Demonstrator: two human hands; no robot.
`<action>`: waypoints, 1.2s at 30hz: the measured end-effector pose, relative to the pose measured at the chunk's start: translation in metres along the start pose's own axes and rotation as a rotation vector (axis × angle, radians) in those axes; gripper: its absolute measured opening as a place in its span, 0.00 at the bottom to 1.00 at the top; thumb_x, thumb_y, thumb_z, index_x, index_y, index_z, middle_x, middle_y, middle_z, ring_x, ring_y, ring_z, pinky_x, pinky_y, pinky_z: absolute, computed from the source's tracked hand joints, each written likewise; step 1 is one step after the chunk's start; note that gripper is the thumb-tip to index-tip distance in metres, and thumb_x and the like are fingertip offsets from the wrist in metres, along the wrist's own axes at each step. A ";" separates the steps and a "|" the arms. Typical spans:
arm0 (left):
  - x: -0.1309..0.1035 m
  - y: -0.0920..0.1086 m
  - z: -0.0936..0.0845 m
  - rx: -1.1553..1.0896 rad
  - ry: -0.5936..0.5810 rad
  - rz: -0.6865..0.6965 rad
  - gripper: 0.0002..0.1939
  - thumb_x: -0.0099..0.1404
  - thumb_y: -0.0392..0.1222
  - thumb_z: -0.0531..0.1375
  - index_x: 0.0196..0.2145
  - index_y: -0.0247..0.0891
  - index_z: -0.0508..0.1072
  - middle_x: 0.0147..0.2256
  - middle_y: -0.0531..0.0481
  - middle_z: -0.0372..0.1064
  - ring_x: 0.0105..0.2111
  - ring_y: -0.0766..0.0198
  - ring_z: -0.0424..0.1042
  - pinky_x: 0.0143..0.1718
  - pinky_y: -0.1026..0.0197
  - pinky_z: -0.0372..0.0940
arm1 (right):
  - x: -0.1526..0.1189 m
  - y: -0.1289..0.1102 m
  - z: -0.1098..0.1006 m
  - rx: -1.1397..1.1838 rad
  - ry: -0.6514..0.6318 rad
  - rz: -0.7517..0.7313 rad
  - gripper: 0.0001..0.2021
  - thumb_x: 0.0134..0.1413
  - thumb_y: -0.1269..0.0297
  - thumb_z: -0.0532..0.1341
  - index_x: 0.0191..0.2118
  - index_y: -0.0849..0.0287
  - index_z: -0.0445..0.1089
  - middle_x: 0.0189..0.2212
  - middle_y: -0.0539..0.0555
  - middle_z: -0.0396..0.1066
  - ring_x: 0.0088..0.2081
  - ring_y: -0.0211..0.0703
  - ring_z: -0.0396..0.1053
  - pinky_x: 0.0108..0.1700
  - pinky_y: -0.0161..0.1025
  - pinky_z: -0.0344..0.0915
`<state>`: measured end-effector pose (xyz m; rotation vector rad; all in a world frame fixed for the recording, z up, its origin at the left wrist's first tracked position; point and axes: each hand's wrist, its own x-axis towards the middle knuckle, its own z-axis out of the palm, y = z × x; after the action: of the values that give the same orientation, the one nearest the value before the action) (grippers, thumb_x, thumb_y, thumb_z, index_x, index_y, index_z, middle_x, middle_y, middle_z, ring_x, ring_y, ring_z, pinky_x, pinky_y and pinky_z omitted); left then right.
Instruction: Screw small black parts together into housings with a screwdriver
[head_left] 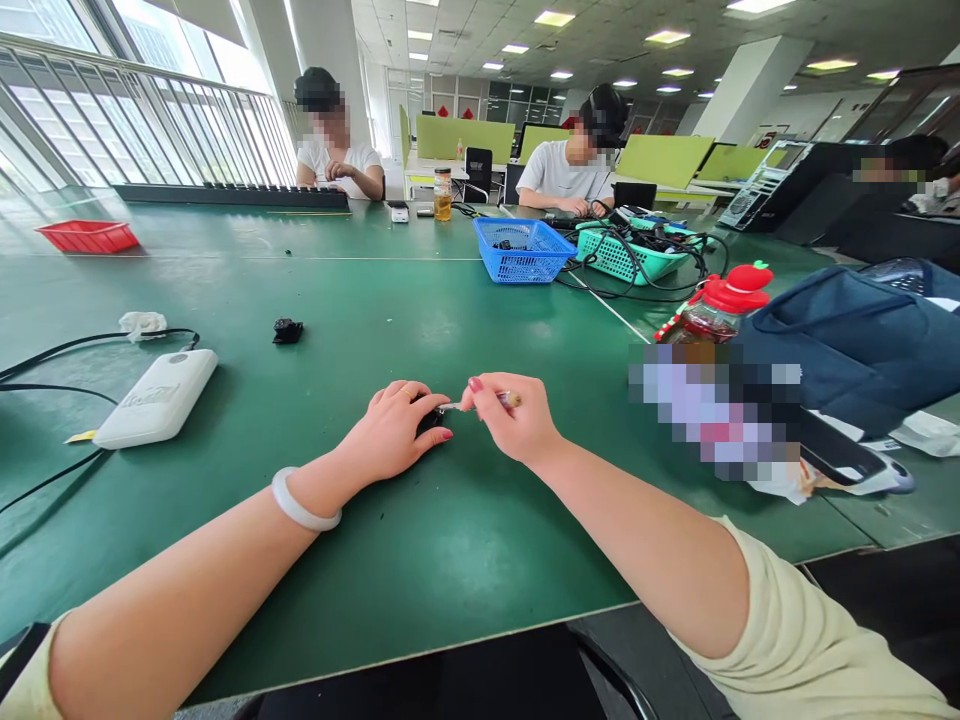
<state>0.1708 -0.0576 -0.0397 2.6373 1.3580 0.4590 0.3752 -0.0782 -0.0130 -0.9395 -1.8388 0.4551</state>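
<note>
On the green table (465,540), near its middle, my left hand (395,425) holds a small black part (430,418) down between thumb and fingers; much of the part is hidden. My right hand (514,415) is closed around a small screwdriver (512,399) with a yellowish, see-through handle. The tool's thin metal shaft points left and its tip reaches the black part. Another small black piece (287,331) lies apart, farther back and to the left.
A white power bank (157,398) with black cables lies left. Behind are a red tray (88,236), a blue basket (523,250) and a green basket (630,258) with cables. A red-lidded bottle (724,300), dark blue bag (862,340) and phone (840,450) are right. Two people sit across.
</note>
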 end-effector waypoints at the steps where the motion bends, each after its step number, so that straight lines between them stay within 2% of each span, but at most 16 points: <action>1: 0.001 0.002 0.001 0.004 0.000 0.003 0.21 0.70 0.55 0.54 0.54 0.45 0.73 0.51 0.42 0.68 0.55 0.46 0.63 0.58 0.40 0.60 | 0.000 -0.001 -0.001 0.015 0.035 0.003 0.30 0.67 0.44 0.47 0.21 0.57 0.70 0.17 0.50 0.66 0.21 0.36 0.63 0.28 0.36 0.60; 5: 0.003 0.001 0.000 -0.002 0.011 0.001 0.17 0.71 0.49 0.52 0.47 0.44 0.77 0.46 0.43 0.69 0.51 0.49 0.66 0.55 0.43 0.63 | 0.000 -0.003 -0.004 0.084 0.142 0.012 0.32 0.66 0.40 0.47 0.20 0.56 0.70 0.16 0.51 0.64 0.20 0.38 0.62 0.27 0.38 0.60; 8: 0.001 -0.013 -0.005 0.001 0.046 -0.033 0.17 0.71 0.49 0.51 0.46 0.44 0.78 0.45 0.43 0.70 0.49 0.48 0.67 0.53 0.42 0.64 | 0.000 -0.001 -0.004 0.116 0.163 0.018 0.32 0.65 0.40 0.48 0.20 0.56 0.70 0.15 0.50 0.62 0.20 0.38 0.61 0.26 0.39 0.60; 10: 0.000 -0.031 -0.010 0.010 0.072 -0.057 0.18 0.70 0.50 0.51 0.45 0.44 0.78 0.45 0.42 0.71 0.47 0.49 0.67 0.54 0.43 0.64 | 0.000 0.001 -0.003 0.118 0.158 0.032 0.32 0.65 0.39 0.48 0.20 0.56 0.70 0.15 0.50 0.62 0.20 0.38 0.61 0.26 0.39 0.60; 13: -0.003 -0.070 -0.020 0.042 0.099 -0.113 0.20 0.68 0.54 0.52 0.45 0.43 0.79 0.45 0.41 0.72 0.47 0.49 0.69 0.56 0.44 0.63 | 0.001 0.003 -0.003 0.105 0.154 0.048 0.32 0.64 0.38 0.48 0.20 0.56 0.70 0.16 0.50 0.62 0.21 0.38 0.61 0.26 0.38 0.60; 18: -0.017 -0.138 -0.042 0.154 0.162 -0.327 0.22 0.65 0.56 0.52 0.44 0.44 0.79 0.45 0.40 0.73 0.46 0.48 0.69 0.56 0.44 0.61 | 0.001 0.005 -0.004 0.085 0.140 0.061 0.33 0.65 0.38 0.47 0.20 0.56 0.70 0.15 0.50 0.61 0.21 0.38 0.61 0.26 0.38 0.60; 22: -0.032 -0.167 -0.058 0.225 0.232 -0.439 0.25 0.68 0.61 0.50 0.44 0.42 0.78 0.45 0.42 0.72 0.50 0.46 0.66 0.58 0.40 0.58 | 0.002 0.004 -0.004 0.089 0.130 0.028 0.32 0.65 0.40 0.48 0.20 0.56 0.71 0.15 0.49 0.61 0.20 0.37 0.61 0.26 0.37 0.60; 25: -0.040 -0.170 -0.066 0.259 0.258 -0.506 0.23 0.69 0.61 0.51 0.44 0.43 0.77 0.45 0.46 0.72 0.51 0.45 0.63 0.56 0.37 0.60 | 0.002 0.003 -0.005 0.085 0.124 0.014 0.31 0.66 0.41 0.48 0.20 0.56 0.70 0.15 0.49 0.62 0.21 0.37 0.62 0.26 0.37 0.61; 29: -0.040 -0.158 -0.073 0.245 0.240 -0.558 0.17 0.69 0.52 0.53 0.46 0.42 0.75 0.46 0.46 0.72 0.52 0.44 0.63 0.54 0.37 0.61 | 0.002 0.003 -0.005 0.062 0.121 0.016 0.31 0.67 0.43 0.48 0.20 0.56 0.71 0.16 0.49 0.62 0.21 0.37 0.62 0.27 0.37 0.60; 36: -0.035 -0.130 -0.087 0.122 0.379 -0.655 0.21 0.67 0.44 0.53 0.55 0.40 0.73 0.49 0.45 0.68 0.52 0.52 0.68 0.58 0.48 0.62 | 0.002 0.005 -0.005 0.073 0.127 0.008 0.31 0.66 0.42 0.48 0.20 0.57 0.71 0.15 0.49 0.60 0.20 0.36 0.60 0.26 0.36 0.60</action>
<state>0.0231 -0.0111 0.0013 2.0538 2.2967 0.8101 0.3813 -0.0740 -0.0130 -0.9059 -1.6934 0.4547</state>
